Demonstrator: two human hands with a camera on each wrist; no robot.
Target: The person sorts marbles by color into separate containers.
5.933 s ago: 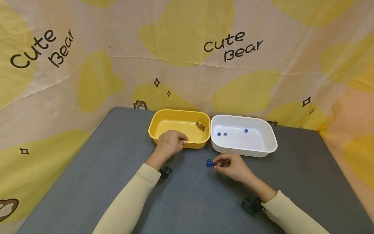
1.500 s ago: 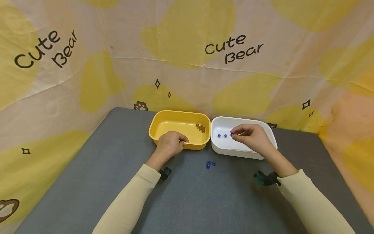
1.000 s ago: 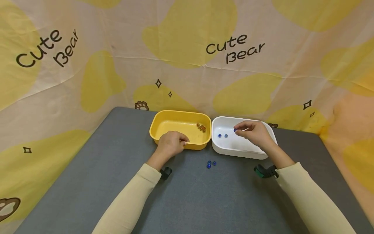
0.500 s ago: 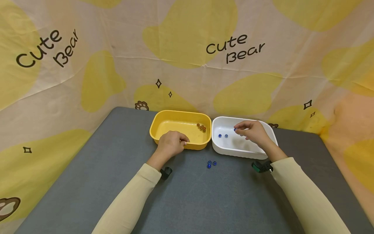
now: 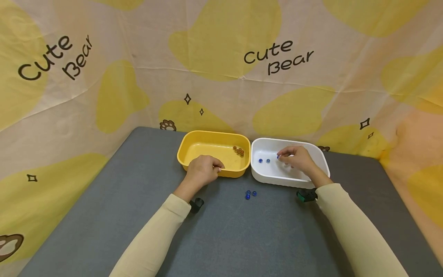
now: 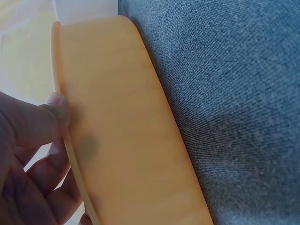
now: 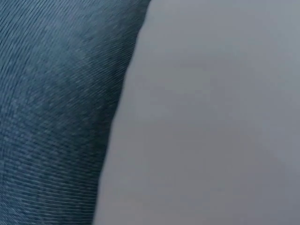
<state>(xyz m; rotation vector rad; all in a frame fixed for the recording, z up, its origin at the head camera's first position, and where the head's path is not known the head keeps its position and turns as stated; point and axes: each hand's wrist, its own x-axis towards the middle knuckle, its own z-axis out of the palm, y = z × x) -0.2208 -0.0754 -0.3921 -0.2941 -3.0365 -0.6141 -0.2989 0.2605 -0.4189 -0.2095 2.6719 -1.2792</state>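
My left hand [image 5: 202,170] pinches the near rim of the yellow bin [image 5: 194,134]; in the left wrist view its thumb [image 6: 42,123] lies on the outside of the wall and the fingers are on the inner side. My right hand [image 5: 298,158] reaches into the white bin [image 5: 273,177] and holds a blue marble [image 5: 278,157] between thumb and fingertips, low over its floor. Two blue marbles, a darker one [image 5: 260,161] and a paler one [image 5: 268,161], lie left of it. The right wrist view has only the bin's outer wall [image 7: 206,117], without the hand.
Several amber marbles [image 5: 238,151] are clustered at the right end of the yellow bin. Three blue marbles [image 5: 248,197] sit on the grey table [image 5: 221,238] in front of the bins. The two bins stand side by side, near the patterned cloth backdrop [image 5: 214,77].
My right hand has gone from the blue marbles on the table into the white bin, bringing one along. In the last half second it dips slightly. My left hand stays on the yellow rim.
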